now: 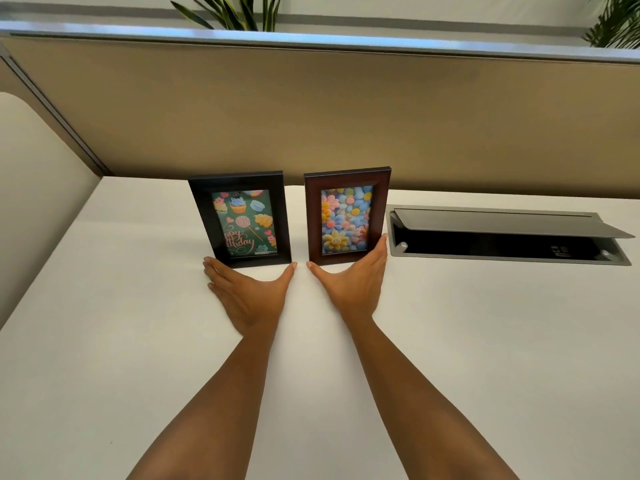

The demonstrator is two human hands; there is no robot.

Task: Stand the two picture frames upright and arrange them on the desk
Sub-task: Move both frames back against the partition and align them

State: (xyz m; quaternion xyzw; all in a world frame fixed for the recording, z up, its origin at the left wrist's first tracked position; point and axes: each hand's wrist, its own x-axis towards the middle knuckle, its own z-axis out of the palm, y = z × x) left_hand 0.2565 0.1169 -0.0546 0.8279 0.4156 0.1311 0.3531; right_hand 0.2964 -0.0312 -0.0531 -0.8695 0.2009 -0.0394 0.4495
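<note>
Two picture frames stand upright side by side on the white desk (104, 306), a narrow gap between them. The black frame (242, 220) on the left holds a green birthday picture with cupcakes. The brown frame (346, 216) on the right holds a picture of colourful flowers. My left hand (247, 292) lies flat on the desk just in front of the black frame, fingers spread, fingertips near its lower left corner. My right hand (353, 278) is spread in front of the brown frame, its fingers resting against the frame's lower right edge. Neither hand grips a frame.
A grey cable hatch (502, 233) with its lid raised is set into the desk right of the brown frame. A beige partition (311, 109) runs behind the frames, with plant leaves (239, 12) above it. A second panel closes the left side.
</note>
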